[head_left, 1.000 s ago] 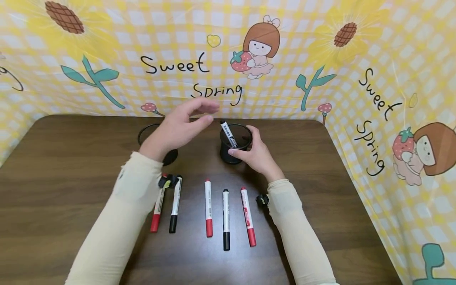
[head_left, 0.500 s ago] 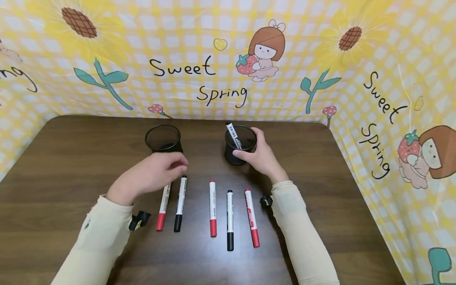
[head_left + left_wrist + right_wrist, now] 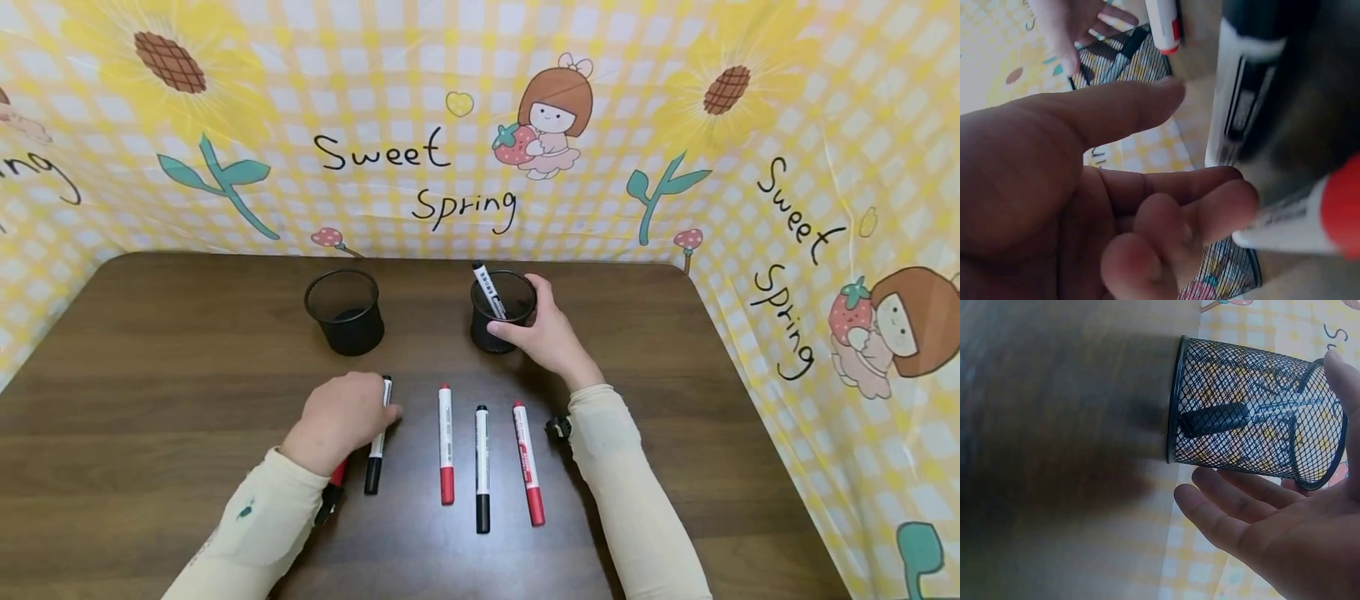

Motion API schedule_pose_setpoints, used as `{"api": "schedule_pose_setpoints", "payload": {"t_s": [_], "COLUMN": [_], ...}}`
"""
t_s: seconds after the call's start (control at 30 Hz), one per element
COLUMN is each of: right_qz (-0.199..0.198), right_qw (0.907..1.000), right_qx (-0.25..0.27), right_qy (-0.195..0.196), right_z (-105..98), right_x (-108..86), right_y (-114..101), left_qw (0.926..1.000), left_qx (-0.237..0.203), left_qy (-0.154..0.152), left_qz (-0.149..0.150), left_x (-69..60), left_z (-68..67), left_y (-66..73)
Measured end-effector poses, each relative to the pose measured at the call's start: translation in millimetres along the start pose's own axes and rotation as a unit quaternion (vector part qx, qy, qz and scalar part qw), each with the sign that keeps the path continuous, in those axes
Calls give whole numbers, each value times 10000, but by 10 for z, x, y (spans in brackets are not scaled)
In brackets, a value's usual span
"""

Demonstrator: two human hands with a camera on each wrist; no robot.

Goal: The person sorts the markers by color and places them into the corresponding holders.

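My left hand (image 3: 341,421) reaches down over two markers at the left of the row. Its thumb stands apart from the partly curled fingers in the left wrist view, with nothing pinched between them. Close by its fingertips are a black marker (image 3: 372,471) and a red marker (image 3: 1291,225), the latter mostly covered by the hand in the head view. My right hand (image 3: 551,333) holds a black mesh pen cup (image 3: 491,333), thumb at the rim and fingers round the far side. Inside that cup leans a black marker (image 3: 489,290), dark end down in the right wrist view.
Another black mesh pen cup (image 3: 352,329) stands at the back left. A red marker (image 3: 446,442), a black marker (image 3: 482,467) and another red marker (image 3: 528,462) lie apart on the brown table (image 3: 172,375). Patterned cloth (image 3: 390,83) rises behind and at the right.
My left hand has moved from beside the right cup, past the left cup, down to the left-hand markers. My right hand has stayed on its cup. The view has shifted slightly.
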State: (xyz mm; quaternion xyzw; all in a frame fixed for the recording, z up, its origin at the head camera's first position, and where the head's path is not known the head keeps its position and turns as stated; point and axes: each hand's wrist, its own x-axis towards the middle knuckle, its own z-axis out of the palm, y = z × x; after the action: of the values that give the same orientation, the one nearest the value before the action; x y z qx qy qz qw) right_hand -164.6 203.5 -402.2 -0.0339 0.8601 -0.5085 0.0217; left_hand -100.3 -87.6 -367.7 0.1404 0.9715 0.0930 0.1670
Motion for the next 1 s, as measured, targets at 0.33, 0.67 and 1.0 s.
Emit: {"api": "schedule_pose_setpoints", "payload": {"t_s": [0.33,0.67,1.0], "right_qz": [31,36,-21], "right_qw": [10000,10000,10000], "right_qx": [-62,-75,-75], "right_qy": [-31,-27,5], "right_z": [15,-6,-3], "right_x": [-6,7,9], "right_y": [-23,-7,14], "left_qw": [9992,9969,9755], "left_qx": [85,-323,-2018], "left_qy": [331,469,315], "left_qz": [220,539,820], "left_x": [42,151,258], "left_z": [175,221,194], "left_y": [109,46,-66]}}
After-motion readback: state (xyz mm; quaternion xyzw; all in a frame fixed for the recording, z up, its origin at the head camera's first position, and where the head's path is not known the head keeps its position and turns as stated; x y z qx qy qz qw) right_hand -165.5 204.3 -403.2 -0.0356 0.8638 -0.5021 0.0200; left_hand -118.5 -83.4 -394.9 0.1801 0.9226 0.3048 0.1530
